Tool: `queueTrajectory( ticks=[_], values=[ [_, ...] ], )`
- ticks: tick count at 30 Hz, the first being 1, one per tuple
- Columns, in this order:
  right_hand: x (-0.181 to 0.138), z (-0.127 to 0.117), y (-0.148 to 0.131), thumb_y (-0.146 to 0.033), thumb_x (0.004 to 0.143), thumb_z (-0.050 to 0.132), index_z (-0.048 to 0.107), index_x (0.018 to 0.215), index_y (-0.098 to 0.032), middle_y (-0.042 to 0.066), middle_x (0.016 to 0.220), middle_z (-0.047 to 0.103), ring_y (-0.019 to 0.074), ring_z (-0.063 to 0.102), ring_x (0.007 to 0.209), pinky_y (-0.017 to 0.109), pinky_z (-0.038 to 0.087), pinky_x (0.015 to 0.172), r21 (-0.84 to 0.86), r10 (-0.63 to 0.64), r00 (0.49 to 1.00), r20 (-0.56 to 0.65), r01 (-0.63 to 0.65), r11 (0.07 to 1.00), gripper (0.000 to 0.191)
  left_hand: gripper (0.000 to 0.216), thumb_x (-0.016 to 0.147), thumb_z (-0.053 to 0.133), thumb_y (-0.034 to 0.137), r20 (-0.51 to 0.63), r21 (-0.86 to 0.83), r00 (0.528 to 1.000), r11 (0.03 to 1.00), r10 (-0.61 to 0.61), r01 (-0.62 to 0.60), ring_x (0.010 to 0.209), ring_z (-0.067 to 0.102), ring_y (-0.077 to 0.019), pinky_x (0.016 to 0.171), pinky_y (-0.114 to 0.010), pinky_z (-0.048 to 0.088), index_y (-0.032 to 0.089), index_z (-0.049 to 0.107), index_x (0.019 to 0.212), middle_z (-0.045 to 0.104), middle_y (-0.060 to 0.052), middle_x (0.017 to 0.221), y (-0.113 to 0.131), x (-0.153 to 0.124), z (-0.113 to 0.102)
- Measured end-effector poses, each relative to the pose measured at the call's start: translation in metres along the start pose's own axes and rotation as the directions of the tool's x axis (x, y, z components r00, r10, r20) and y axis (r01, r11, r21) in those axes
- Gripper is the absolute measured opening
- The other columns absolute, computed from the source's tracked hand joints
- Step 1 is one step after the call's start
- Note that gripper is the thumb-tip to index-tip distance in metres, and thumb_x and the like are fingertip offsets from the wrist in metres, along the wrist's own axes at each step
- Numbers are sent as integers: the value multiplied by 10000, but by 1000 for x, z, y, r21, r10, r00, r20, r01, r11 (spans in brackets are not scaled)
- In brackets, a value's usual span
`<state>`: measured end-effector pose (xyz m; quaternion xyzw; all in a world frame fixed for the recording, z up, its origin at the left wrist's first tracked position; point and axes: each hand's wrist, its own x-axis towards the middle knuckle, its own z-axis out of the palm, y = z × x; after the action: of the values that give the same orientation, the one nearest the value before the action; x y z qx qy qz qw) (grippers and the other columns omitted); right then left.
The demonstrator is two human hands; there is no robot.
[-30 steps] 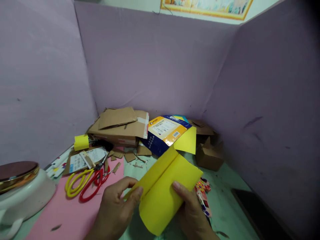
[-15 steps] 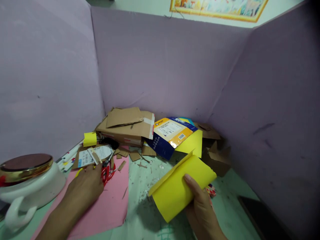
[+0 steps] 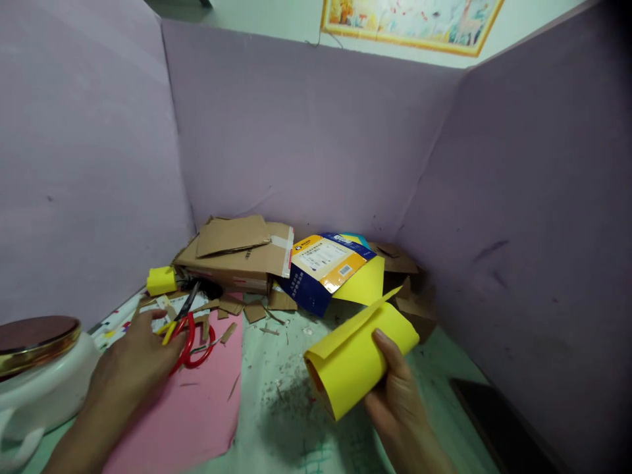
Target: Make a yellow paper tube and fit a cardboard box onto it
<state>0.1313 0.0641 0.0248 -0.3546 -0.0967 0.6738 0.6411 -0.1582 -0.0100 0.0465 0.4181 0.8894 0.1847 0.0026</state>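
Observation:
In my right hand point(image 3: 395, 388) is a curved roll of yellow paper point(image 3: 365, 362), its thumb pressed on the outside. One long paper edge stands loose along the top, and a brownish inside shows at the left end. My left hand point(image 3: 138, 352) is closed on a yellow-handled tool point(image 3: 169, 332), over the pink sheet point(image 3: 197, 415). Red-handled scissors point(image 3: 189, 342) are right beside its thumb. A dark blade points up and away there; which tool it belongs to I cannot tell.
Behind lie a cardboard box point(image 3: 227, 273), a blue and orange carton point(image 3: 323, 263) and cardboard scraps point(image 3: 255, 311). A small yellow piece point(image 3: 161, 281) sits at the back left. A white handled pot point(image 3: 54, 388) stands left, a dark flat object point(image 3: 494, 421) right. Purple panels point(image 3: 306, 138) enclose the table.
My left hand has closed on the yellow-handled tool, and the dark blade now shows more fully. The yellow roll has tilted, showing its left opening. The view has shifted slightly right.

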Motion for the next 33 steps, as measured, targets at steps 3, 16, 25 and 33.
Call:
queueTrajectory(
  ticks=[3,16,25,33],
  values=[
    [0,3,-6,-210,593,782,580,1125,-194,-23,787,759,196,701,674,302,587,646,3,29,999,15,-30,1000,569,501,773,485,565,30,-328,999,944,35,-23,490,583,-179,480,-261,443,149,588,1033,652,-15,602,12,-10,5],
    [2,-1,-10,-261,668,738,566,1222,-259,-49,882,758,188,705,771,286,584,718,-44,-181,983,37,182,982,580,502,825,370,232,196,-326,800,807,567,-492,949,636,-253,812,-333,511,216,517,1305,685,-101,1072,55,-84,31],
    [-9,-3,1,-306,658,767,581,1217,-261,-34,908,739,175,679,790,245,571,640,-100,-203,974,100,213,972,591,620,831,284,223,356,-258,743,824,566,-504,1018,602,-279,850,-380,479,108,292,1441,641,-169,1118,53,-85,41],
    [-12,-10,8,-310,641,777,623,1152,-207,35,958,738,245,671,881,331,574,725,-138,-143,967,211,175,975,543,578,831,369,253,333,-320,763,828,553,-460,941,638,-259,809,-348,490,179,381,1404,668,-143,1048,51,-81,39]
  ],
)
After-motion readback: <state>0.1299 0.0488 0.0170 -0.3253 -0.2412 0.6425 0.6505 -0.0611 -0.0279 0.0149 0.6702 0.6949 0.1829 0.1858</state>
